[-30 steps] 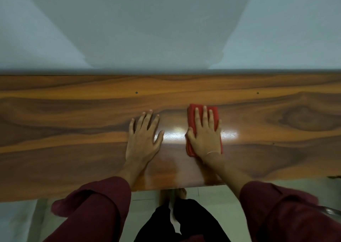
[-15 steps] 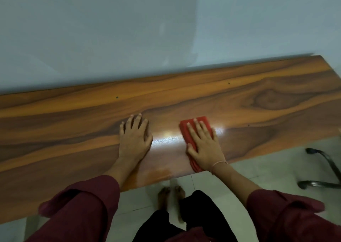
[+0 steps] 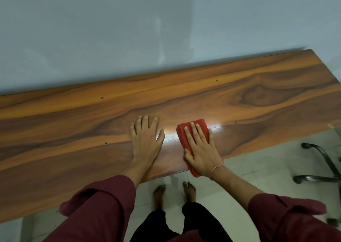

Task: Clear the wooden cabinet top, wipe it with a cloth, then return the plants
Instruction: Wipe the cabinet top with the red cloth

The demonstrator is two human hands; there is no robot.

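Note:
The wooden cabinet top (image 3: 239, 97) runs from the left edge to the far right, glossy, with dark grain. A folded red cloth (image 3: 198, 124) lies on it near the front edge. My right hand (image 3: 201, 147) presses flat on the cloth with straight fingers; the cloth's near end hangs past the edge under my wrist. My left hand (image 3: 146, 137) rests flat on the bare wood just left of the cloth, fingers spread. No plants are in view.
A pale wall (image 3: 129, 38) stands right behind the cabinet. The base of a chair with metal legs (image 3: 321, 160) sits on the tiled floor at the right. My bare feet (image 3: 174, 192) stand on the tiles below the front edge.
The view has swung to the right, bringing the cabinet's right end and the chair legs into sight. My right hand has drawn the cloth toward the front edge. My left hand stays flat on the wood.

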